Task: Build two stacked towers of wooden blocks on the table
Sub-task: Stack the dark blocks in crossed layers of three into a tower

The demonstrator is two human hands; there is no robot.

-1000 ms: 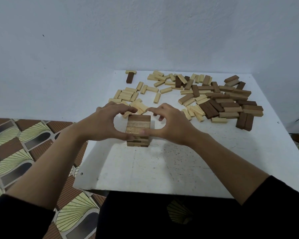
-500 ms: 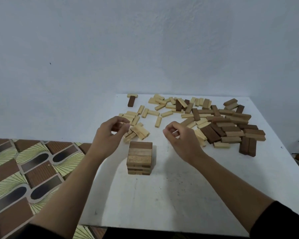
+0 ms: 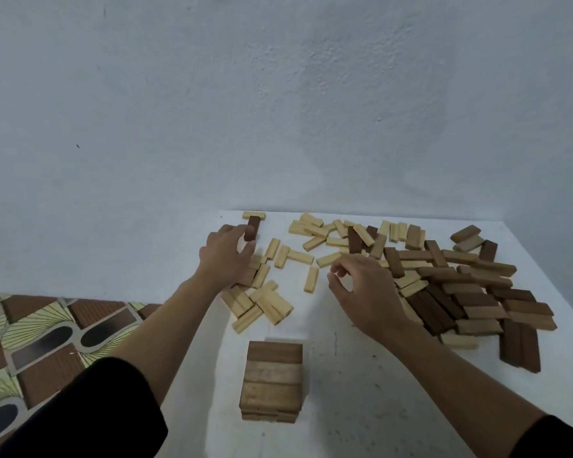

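While tower (image 3: 272, 381) stands untouched, left hand (image 3: 227, 256) grip wide beside dark block (image 3: 252, 228) — right hand (image 3: 361, 292) grip loose, empty.

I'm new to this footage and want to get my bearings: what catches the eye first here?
A short tower of wooden blocks stands alone near the front of the white table. Beyond it loose blocks sprawl, pale ones left, darker ones heaped right. The left hand is by a dark block at the far edge; the right hand hovers over the heap's edge.
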